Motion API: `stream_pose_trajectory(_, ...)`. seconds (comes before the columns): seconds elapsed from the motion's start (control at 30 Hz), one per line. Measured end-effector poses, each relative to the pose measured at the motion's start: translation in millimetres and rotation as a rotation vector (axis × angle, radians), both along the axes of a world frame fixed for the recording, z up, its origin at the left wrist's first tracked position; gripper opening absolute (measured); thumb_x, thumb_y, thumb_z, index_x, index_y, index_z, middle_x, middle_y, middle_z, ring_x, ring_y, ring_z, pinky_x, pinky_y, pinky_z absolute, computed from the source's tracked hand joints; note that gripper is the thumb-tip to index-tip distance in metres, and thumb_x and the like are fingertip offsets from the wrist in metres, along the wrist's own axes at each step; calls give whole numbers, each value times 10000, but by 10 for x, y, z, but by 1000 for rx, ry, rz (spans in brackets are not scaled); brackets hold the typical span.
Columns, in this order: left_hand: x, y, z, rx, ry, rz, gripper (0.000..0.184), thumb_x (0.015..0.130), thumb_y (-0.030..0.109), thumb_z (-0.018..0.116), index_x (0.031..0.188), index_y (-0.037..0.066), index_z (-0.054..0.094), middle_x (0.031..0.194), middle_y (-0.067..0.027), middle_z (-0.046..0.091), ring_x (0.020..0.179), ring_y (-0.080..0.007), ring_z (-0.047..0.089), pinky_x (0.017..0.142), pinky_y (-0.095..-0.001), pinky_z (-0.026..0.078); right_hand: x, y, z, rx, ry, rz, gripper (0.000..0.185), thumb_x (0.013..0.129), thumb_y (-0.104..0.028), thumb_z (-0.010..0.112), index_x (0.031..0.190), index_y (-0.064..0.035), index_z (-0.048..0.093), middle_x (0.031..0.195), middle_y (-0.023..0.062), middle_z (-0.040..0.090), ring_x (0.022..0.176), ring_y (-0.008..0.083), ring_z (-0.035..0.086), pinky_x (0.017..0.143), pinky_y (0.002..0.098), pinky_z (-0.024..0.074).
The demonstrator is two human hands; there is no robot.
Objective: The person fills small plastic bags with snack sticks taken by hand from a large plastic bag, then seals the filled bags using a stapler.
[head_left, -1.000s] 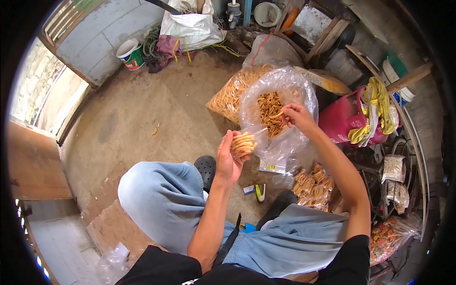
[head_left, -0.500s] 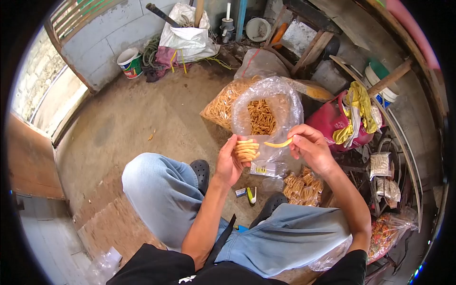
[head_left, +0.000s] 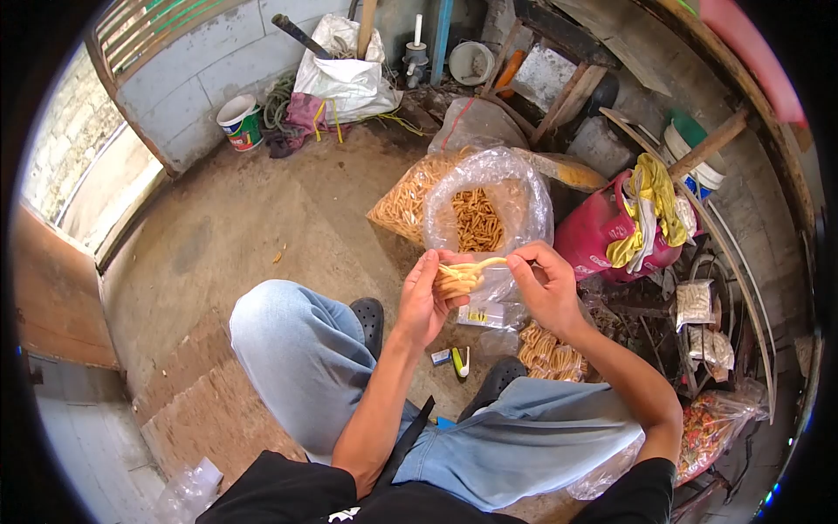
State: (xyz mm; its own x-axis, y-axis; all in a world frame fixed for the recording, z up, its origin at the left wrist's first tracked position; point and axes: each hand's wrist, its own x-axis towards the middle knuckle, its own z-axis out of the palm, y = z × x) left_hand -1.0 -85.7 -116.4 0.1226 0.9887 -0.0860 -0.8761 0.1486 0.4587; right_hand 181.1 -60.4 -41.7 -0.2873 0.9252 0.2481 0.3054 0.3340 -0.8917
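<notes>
My left hand (head_left: 421, 301) is closed round a small bunch of yellow snack sticks (head_left: 458, 281); whether a thin clear bag wraps them, I cannot tell. My right hand (head_left: 552, 293) pinches the end of a single snack stick (head_left: 492, 262), whose other end lies over the bunch. Just beyond my hands stands a large clear plastic bag (head_left: 530, 188), its rim rolled open round brown snack sticks (head_left: 478, 223). Below my hands are clear plastic packets with a printed label (head_left: 480, 313). Filled snack packets (head_left: 552, 351) lie in a pile beside my right forearm.
On the floor between my shoes lie a green and white stapler-like tool (head_left: 461, 361) and a small blue box (head_left: 441, 356). A magenta bag (head_left: 598, 231) with yellow gloves (head_left: 650, 205) stands right. A paint bucket (head_left: 239, 124) and white sack (head_left: 345, 92) stand by the wall.
My right hand has moved left and slightly down, bringing the single snack stick from apart to over the bunch. My left hand has stayed nearly in place.
</notes>
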Motion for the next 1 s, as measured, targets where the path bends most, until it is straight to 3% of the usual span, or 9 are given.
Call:
stream_pose_trajectory(0.1,-2,3,15,-8,4,18,295,995,358,402,1064,93,510,1006,-136,644,817,-187,676,585,-282,597,-64,3,4,46,115,-45,87,898,-92,620,924,-10,628,814,4,550,672,41,487,572,192,390)
stream_pose_trajectory(0.27,-17,-12,-2,10,24,-2,332,992,369,404,1142,85,489,1068,-135,620,878,-190,666,658,-301,606,-138,-4,-55,75,57,-72,82,888,-84,631,917,-8,643,808,7,536,649,52,474,560,199,384)
stream_pose_trajectory(0.53,11,-45,27,93,166,-72,370,889,90,620,1221,72,457,1111,-88,603,962,-184,637,746,-307,597,-128,64,-105,-29,-159,-76,103,811,-136,715,886,-66,715,839,0,511,703,74,477,573,222,370)
stream_pose_trajectory(0.73,69,-55,-4,108,242,-79,317,890,124,626,1172,64,493,1073,-64,611,941,-154,637,738,-294,593,-126,78,-86,-39,-160,-52,139,807,-188,720,911,-96,727,909,7,508,761,88,475,586,229,373)
stream_pose_trajectory(0.83,65,-22,-72,78,188,-52,288,906,159,608,1154,62,500,1052,-58,615,920,-143,640,733,-284,588,-159,60,-57,-38,-194,26,141,829,-174,693,943,-97,727,972,32,535,810,106,508,627,236,409)
stream_pose_trajectory(1.0,29,39,-102,60,126,-10,265,925,204,581,1137,63,510,1055,-76,624,905,-146,646,755,-288,580,-97,174,-109,317,-268,268,209,912,-154,568,1053,-59,690,1137,91,550,971,187,546,848,308,440)
